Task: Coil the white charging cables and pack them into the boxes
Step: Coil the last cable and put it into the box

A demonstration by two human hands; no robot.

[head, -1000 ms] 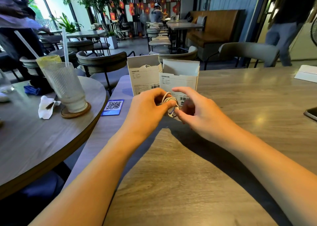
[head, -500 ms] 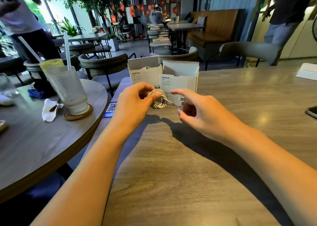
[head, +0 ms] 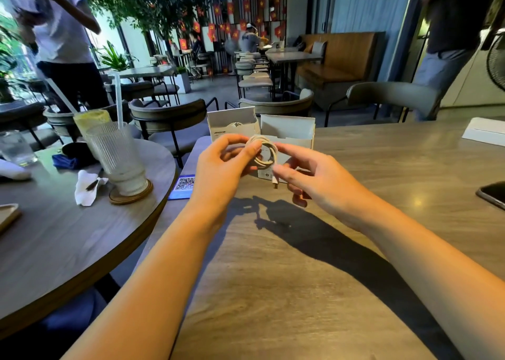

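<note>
A coiled white charging cable [head: 264,152] is held above the wooden table [head: 287,277], in front of two open white boxes. My left hand [head: 221,165] pinches the coil's left side with thumb and fingers. My right hand [head: 314,176] pinches the right side, and a plug end hangs below its thumb. The left box [head: 232,124] has a coiled white cable inside. The right box [head: 289,130] stands beside it with its flap up; its inside is hidden.
A ribbed glass with a straw [head: 117,157] stands on a coaster on the round table [head: 68,236] to the left. A blue QR card [head: 183,186] lies near my left wrist. A phone [head: 493,194] and a white flat box [head: 485,134] lie at the right.
Both hands have lifted the coil higher, up in front of the boxes. My right hand has closed in on the coil's right side, and the loose end is now short.
</note>
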